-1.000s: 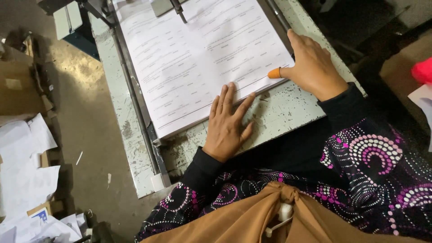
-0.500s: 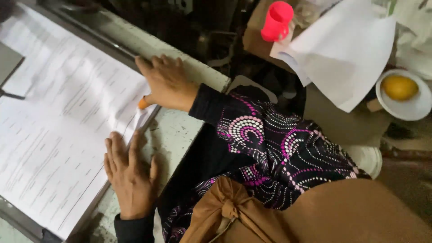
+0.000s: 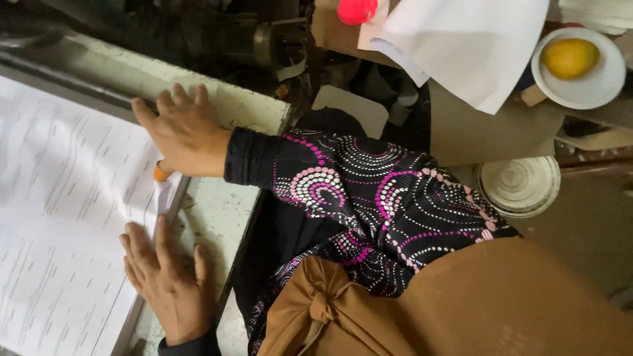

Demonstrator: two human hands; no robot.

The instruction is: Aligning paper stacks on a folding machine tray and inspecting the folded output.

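Head view looks down on the left hand (image 3: 165,283), nearest, lying flat with fingers spread on the edge of the printed paper stack (image 3: 62,217), gripping nothing. Just beyond it, the right hand (image 3: 181,132) presses palm-down on the stack's far corner with a small orange thing (image 3: 161,173) peeking out under it; can't tell what it is. Stack sits on the speckled tabletop (image 3: 217,217). Way further back, a white plate (image 3: 580,92) holds a yellow fruit (image 3: 570,58)

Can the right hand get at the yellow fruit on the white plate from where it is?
Probably not without moving: the right hand lies flat on the paper stack's edge, while the yellow fruit on its white plate sits far across, past loose sheets.
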